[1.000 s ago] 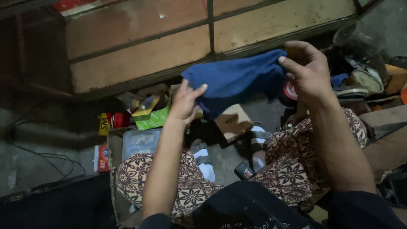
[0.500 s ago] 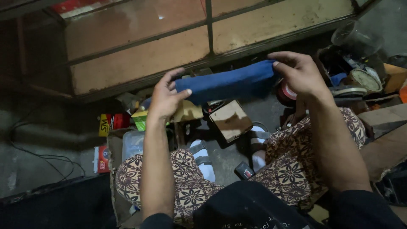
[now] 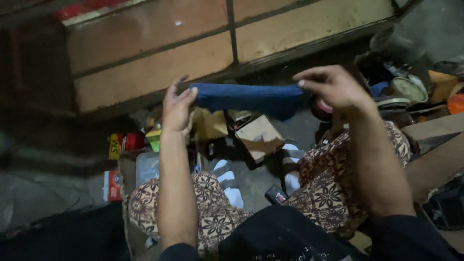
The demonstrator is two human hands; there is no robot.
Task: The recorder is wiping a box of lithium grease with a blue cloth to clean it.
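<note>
Cloth: we hold a blue cloth point(image 3: 249, 98) stretched level, at 12 o'clock above our knees.
Left hand point(image 3: 177, 108): fingers loosely spread against its end.
Right hand point(image 3: 333, 87): pinching the other end.
Below: cardboard box point(image 3: 260, 137) on the floor.

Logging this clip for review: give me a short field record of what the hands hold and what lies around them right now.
view: head camera, looking down at a seated person's lap and the floor
held item: dark blue folded cloth, stretched level between both hands
left hand: at the cloth's left end, fingers spread, grip not clear
right hand: pinching the cloth's right end
below cloth: brown cardboard box on the floor
legs: brown patterned trousers, white sandals
backdrop: worn wooden panel
</note>
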